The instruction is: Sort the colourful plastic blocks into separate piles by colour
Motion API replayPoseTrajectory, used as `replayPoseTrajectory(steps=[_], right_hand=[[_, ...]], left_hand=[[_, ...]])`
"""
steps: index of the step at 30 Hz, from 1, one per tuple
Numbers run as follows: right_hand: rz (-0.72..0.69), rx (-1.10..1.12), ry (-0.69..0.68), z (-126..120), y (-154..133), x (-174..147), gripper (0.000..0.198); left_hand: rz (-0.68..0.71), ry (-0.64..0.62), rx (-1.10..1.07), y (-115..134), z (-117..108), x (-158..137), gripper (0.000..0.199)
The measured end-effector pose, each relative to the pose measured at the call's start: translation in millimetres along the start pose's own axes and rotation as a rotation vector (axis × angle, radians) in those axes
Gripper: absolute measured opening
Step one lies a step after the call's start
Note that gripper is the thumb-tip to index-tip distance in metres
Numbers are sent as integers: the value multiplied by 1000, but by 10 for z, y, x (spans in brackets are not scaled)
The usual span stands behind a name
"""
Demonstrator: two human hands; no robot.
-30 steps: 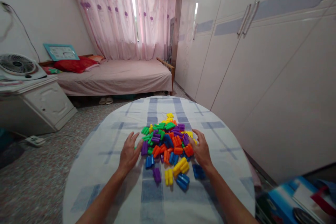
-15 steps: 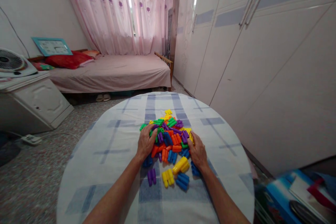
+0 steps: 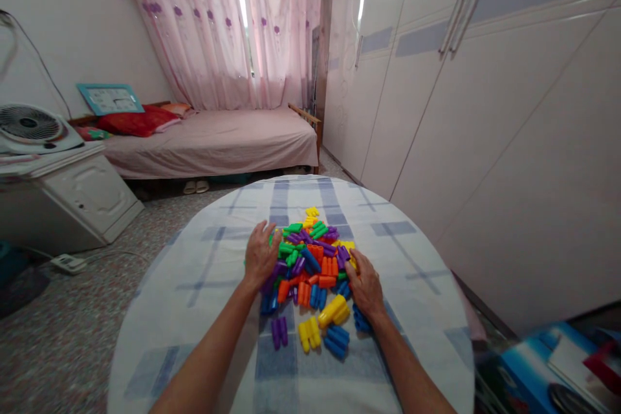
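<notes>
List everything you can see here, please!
Round cloth-covered table: one, white and blue, centre
Ridged plastic blocks: many, orange, yellow, green, blue, purple, on table
Cloth-covered bed: one, pink, back
Fabric curtains: two, pink, behind bed
Large soft pillow: one, red, on bed
Rectangular frame: one, light blue, by pillow
Low cabinet: one, white, left
Round-grilled fan: one, white, on cabinet
Tall glossy wardrobe: one, white, right
Slippers: two, pale, by bed
Power strip: one, white, lower left
Left hand: one, bare, blocks' left side
Right hand: one, bare, blocks' right side
</notes>
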State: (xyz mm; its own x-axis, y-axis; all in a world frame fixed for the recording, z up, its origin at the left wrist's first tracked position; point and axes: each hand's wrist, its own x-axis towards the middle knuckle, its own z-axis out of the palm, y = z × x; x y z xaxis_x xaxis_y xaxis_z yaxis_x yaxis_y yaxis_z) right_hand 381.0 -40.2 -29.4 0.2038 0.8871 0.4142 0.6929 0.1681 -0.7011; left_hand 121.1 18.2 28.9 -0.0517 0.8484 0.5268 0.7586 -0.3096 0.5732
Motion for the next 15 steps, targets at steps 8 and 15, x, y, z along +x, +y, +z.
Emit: replayPoseTrajectory(steps=[8, 15], right_hand=[[11, 3, -4, -12, -32, 1, 45], [-17, 20, -15, -12, 15, 5, 43]], left_hand=[[-35, -161, -21, -271, 189, 10, 36], [17, -222, -318, 143, -41, -265, 37]])
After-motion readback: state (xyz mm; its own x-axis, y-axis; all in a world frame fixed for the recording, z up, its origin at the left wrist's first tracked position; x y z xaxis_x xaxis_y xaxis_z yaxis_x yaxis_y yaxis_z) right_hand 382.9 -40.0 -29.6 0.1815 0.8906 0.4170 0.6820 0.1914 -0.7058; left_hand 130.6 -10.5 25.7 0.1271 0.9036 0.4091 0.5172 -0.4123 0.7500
